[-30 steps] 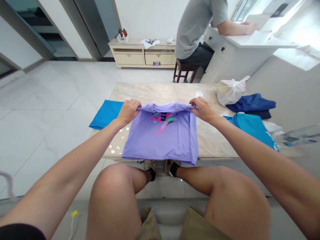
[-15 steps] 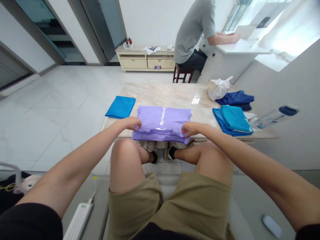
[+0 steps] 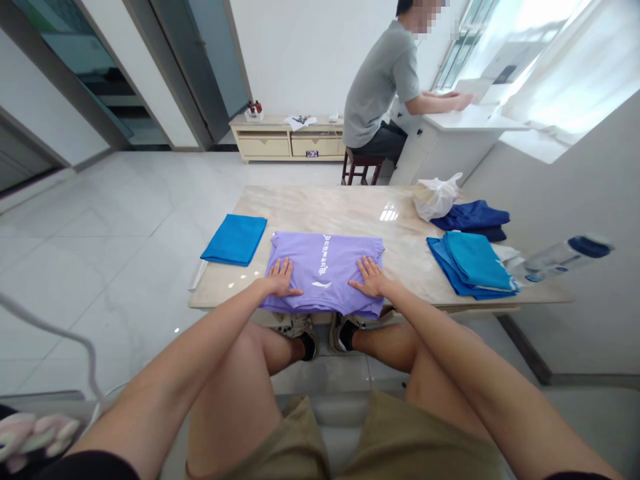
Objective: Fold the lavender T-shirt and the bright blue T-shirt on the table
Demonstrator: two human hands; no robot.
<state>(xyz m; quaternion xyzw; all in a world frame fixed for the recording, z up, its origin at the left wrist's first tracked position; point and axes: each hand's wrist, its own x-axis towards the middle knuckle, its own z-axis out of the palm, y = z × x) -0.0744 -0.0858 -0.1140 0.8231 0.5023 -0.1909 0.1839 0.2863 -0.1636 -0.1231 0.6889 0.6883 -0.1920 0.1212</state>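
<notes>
Lying folded at the near edge of the marble table (image 3: 350, 200), the purple shirt (image 3: 325, 267) is running its long axis left to right across you, white lettering pointing away; you are pressing your left hand (image 3: 281, 279) and right hand (image 3: 369, 279) flat on it, fingers spread, gripping nothing, each equally near, blue folded cloth (image 3: 235, 239) just beside

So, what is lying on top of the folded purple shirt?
Both hands lie flat on the purple shirt: the left hand near its left side, the right hand near its right. White print shows between them. The fabric under the palms is covered.
</notes>
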